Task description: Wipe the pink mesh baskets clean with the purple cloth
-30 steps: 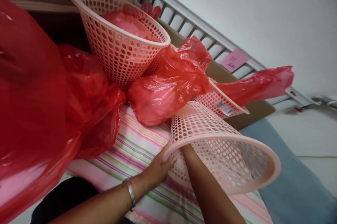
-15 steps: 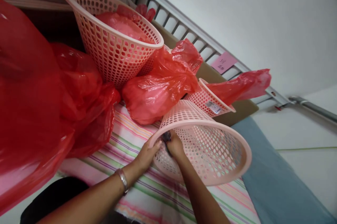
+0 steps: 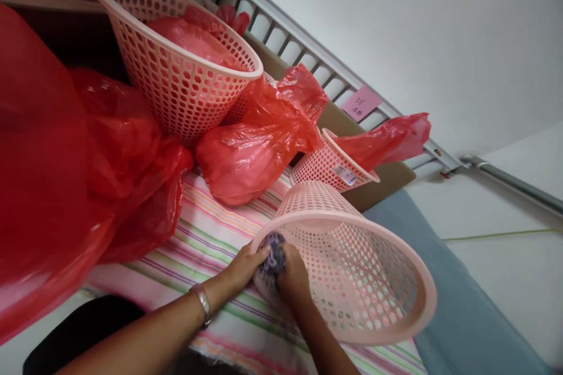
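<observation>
A pink perforated basket (image 3: 352, 269) lies tipped on the striped cloth (image 3: 211, 234), its wide mouth facing me. At the left part of its rim is my left hand (image 3: 246, 263), wrapped round the rim with the thumb inside. Inside the mouth, my right hand (image 3: 294, 275) is closed on a dark, purplish patterned cloth (image 3: 275, 253). The left thumb lies against this cloth. Part of the cloth is hidden behind the right hand.
A large pink basket (image 3: 176, 81) holding a red bag stands at the upper left. Red plastic bags (image 3: 259, 152) lie beside it and at the far left. Behind are a smaller basket (image 3: 334, 164), a white railing (image 3: 308, 61) and a pink note (image 3: 361, 103).
The tipped basket's mouth has shifted down and right. My right hand has moved slightly lower, and more of the dark cloth shows. The surroundings have shifted left in view.
</observation>
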Demonstrator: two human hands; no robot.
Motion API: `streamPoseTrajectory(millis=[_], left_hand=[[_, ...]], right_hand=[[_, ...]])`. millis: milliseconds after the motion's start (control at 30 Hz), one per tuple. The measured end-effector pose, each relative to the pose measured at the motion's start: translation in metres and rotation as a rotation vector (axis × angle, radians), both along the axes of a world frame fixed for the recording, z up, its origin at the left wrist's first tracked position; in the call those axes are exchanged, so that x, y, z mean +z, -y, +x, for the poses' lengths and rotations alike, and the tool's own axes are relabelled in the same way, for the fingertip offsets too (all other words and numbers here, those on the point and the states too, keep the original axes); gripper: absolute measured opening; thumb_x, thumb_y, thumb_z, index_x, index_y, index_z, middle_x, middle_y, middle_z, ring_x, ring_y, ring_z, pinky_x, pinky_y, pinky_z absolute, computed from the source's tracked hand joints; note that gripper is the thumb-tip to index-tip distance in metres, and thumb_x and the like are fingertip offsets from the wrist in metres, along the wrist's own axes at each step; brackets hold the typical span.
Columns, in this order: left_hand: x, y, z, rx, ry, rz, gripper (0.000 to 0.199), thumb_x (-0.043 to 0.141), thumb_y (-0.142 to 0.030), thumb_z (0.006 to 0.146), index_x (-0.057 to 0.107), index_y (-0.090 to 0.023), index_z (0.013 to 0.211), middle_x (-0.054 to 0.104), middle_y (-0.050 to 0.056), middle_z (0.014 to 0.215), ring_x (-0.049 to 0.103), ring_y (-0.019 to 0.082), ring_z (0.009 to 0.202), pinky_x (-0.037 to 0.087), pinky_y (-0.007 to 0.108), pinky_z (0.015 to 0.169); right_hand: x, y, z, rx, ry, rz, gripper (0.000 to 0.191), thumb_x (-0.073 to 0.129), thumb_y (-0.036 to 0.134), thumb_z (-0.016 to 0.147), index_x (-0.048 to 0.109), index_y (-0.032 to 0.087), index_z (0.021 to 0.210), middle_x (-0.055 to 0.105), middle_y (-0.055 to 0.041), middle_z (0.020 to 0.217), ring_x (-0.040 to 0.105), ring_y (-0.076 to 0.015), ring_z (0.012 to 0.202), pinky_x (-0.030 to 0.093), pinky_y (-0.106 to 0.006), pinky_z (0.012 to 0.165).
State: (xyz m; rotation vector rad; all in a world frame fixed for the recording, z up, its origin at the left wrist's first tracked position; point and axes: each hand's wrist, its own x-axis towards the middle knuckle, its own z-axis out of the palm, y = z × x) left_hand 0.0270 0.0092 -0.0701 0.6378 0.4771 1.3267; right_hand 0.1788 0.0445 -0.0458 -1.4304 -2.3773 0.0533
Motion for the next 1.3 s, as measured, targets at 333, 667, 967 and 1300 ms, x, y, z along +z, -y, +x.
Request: streamPoseTrajectory(millis=[333,667,967,1300], left_hand=[[0.017,0.001,-0.008,-0.045,0.011,0.054,0.07,0.067,-0.054,0.071,0.053,-0.015,0.127,0.062,0.012,0.121,0.056,0.031,0.113,0.04,0.044,0.1],[0.017,-0.011,-0.023,0.121,-0.124,0.007,0.056,0.06,-0.046,0.08,0.053,-0.016,0.126,0.062,0.01,0.122,0.051,0.028,0.12,0.033,0.043,0.107],[0.0,-0.012,-0.018,0.211,-0.119,-0.063,0.049,0.062,-0.047,0.078,0.063,-0.013,0.113,0.068,0.01,0.111,0.058,0.027,0.11,0.038,0.04,0.102],[0.006,-0.012,-0.017,0.162,-0.077,-0.056,0.055,0.063,-0.051,0.075,0.061,-0.013,0.117,0.07,0.01,0.106,0.059,0.028,0.108,0.037,0.044,0.103]], right_hand=[[-0.006,-0.133,-0.004,-0.349,0.092,-0.054,0.031,0.048,0.021,0.081,0.063,0.016,0.108,0.065,-0.0138,0.104,0.056,-0.026,0.106,0.041,-0.034,0.087],[-0.002,-0.114,-0.006,-0.329,0.059,-0.162,0.033,0.05,0.016,0.076,0.061,0.021,0.107,0.068,-0.0081,0.101,0.061,-0.023,0.095,0.043,-0.031,0.081],[-0.006,0.034,-0.023,0.119,-0.008,-0.044,0.032,0.045,0.009,0.065,0.056,0.022,0.093,0.061,-0.0061,0.086,0.056,-0.0223,0.083,0.043,-0.033,0.074],[0.0,-0.049,-0.022,-0.054,-0.034,-0.021,0.034,0.044,0.009,0.069,0.058,0.019,0.099,0.063,-0.0062,0.091,0.057,-0.0205,0.086,0.043,-0.031,0.079]])
